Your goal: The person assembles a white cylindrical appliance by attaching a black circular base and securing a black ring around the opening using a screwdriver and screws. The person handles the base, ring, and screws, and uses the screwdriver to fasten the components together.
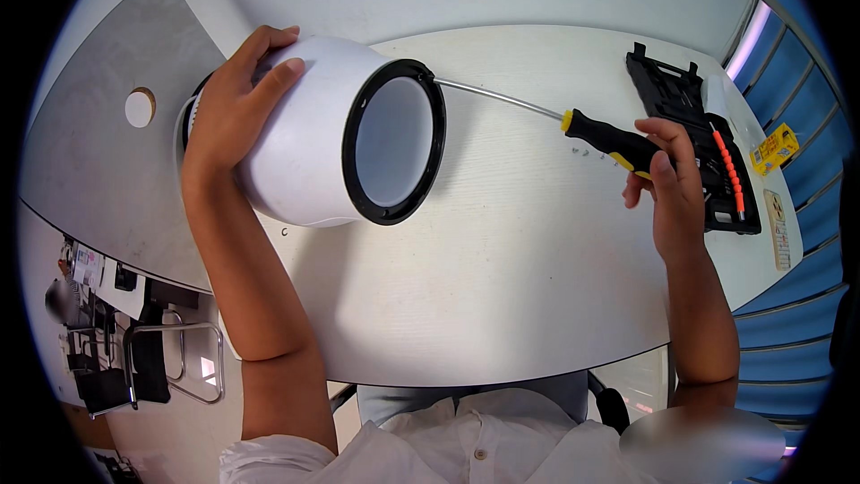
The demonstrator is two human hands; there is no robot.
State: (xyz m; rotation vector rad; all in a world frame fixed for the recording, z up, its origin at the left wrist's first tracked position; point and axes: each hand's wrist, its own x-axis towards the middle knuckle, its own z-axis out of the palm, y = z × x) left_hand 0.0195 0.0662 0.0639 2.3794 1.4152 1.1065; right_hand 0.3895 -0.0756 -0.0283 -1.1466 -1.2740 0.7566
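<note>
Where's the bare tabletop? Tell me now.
Free: the white table in front, between white cylinder, screwdriver and near edge; also its back strip beyond the screwdriver. Crowded: the right end, with black tool case and yellow box; small screws beside the screwdriver.

Screwdriver between housing at left, tool case at right

A white housing is steadied by the left hand. A screwdriver, its tip at the housing's black rim, is held by the right hand; right of the housing, small screws and a black tool case are seen.
</note>
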